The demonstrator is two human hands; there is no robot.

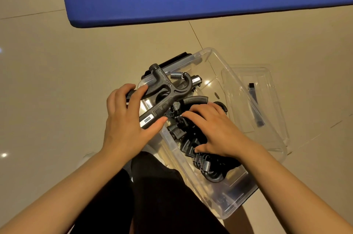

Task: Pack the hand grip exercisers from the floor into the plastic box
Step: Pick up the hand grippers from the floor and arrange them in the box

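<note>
1. Plastic box (271,159): on floor, lid off, several exercisers already inside.
2. Left hand (129,119): fingers curled round one hand grip exerciser (164,90) above box's left rim; not yet placed.
3. Right hand (214,128): flat, fingers straight, pressing packed exercisers (191,138) inside box.
4. Judged near completion; none seen loose on floor beside box.

Both bare forearms reach forward over the plastic box (219,191), the left hand (126,119) at its left rim with fingers and thumb curled around a black hand grip exerciser (164,92), the right hand (215,128) inside it, palm down, fingers apparently spread flat on the exercisers there.
</note>
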